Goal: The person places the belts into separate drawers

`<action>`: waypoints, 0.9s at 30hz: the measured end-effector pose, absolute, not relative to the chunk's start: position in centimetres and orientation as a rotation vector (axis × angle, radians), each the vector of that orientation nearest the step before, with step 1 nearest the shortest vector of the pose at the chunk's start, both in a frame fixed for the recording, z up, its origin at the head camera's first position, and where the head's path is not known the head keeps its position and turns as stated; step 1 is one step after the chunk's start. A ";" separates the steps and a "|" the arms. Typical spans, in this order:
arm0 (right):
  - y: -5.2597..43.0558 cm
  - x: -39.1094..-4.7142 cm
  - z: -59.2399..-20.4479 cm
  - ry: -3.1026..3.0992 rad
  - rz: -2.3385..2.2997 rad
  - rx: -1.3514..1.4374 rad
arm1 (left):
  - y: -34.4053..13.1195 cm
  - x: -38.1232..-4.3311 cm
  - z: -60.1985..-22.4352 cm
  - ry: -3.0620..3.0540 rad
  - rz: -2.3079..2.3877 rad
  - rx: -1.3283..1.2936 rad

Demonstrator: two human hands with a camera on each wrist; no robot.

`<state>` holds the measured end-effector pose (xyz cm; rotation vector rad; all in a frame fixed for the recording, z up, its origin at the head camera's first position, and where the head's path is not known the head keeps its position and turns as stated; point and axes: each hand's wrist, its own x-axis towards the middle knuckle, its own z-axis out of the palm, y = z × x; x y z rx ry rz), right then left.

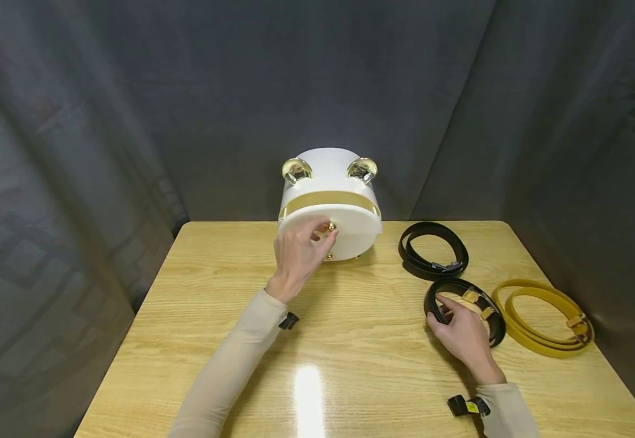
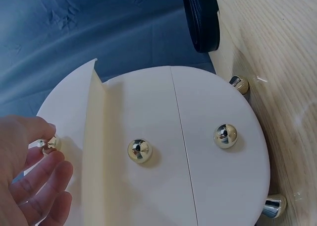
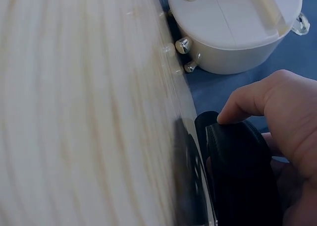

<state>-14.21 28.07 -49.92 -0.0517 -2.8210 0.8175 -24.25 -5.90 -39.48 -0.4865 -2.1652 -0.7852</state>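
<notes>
A white round-fronted drawer box [image 1: 331,164] with gold knobs stands at the table's back edge. Its top drawer sticks out a little, and my left hand [image 1: 299,249] pinches that drawer's gold knob [image 2: 52,144]. Below it, the middle knob [image 2: 140,150] and bottom knob [image 2: 225,136] sit on fronts that lie flush. At the right, my right hand [image 1: 462,331] grips the near rim of a coiled black belt [image 1: 498,328] with a gold buckle [image 1: 472,295]. In the right wrist view, a fingertip presses on the edge of this black belt [image 3: 242,146].
Behind the gripped belt lies another coiled black belt [image 1: 435,274] with a silver-toned buckle. A mustard-yellow coiled belt [image 1: 547,350] rests to its right, near the table's right edge. Gold ear-shaped rings [image 1: 362,169] project from the box top. Dark curtains [image 1: 317,79] surround the wooden table [image 1: 197,316].
</notes>
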 end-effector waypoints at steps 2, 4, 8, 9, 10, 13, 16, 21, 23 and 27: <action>28.1 -14.3 -50.0 -2.821 0.820 -0.053 | -6.0 -24.1 -39.5 -2.170 -0.782 -0.486; 28.1 -14.3 -50.0 -2.819 0.817 -0.052 | -6.0 -24.0 -39.5 -2.170 -0.781 -0.490; 28.1 -14.3 -50.0 -2.805 0.811 -0.035 | -6.0 -23.7 -39.6 -2.157 -0.783 -0.506; 28.2 -14.3 -50.0 -2.800 0.810 -0.031 | -6.0 -23.6 -39.6 -2.153 -0.783 -0.510; 28.2 -14.2 -49.9 -2.795 0.807 -0.027 | -6.0 -23.5 -39.6 -2.150 -0.782 -0.515; 28.2 -14.0 -49.7 -2.787 0.802 -0.017 | -6.0 -23.1 -39.7 -2.140 -0.776 -0.524; 28.4 -13.9 -49.5 -2.795 0.808 -0.019 | -5.9 -22.9 -39.8 -2.128 -0.768 -0.530; 28.5 -13.7 -49.1 -2.811 0.811 -0.027 | -5.7 -22.4 -40.1 -2.110 -0.762 -0.549; 28.6 -13.7 -48.9 -2.800 0.795 -0.023 | -5.7 -22.2 -40.2 -2.109 -0.762 -0.555; 28.5 -13.6 -48.5 -2.773 0.783 -0.027 | -5.6 -21.8 -40.3 -2.103 -0.766 -0.557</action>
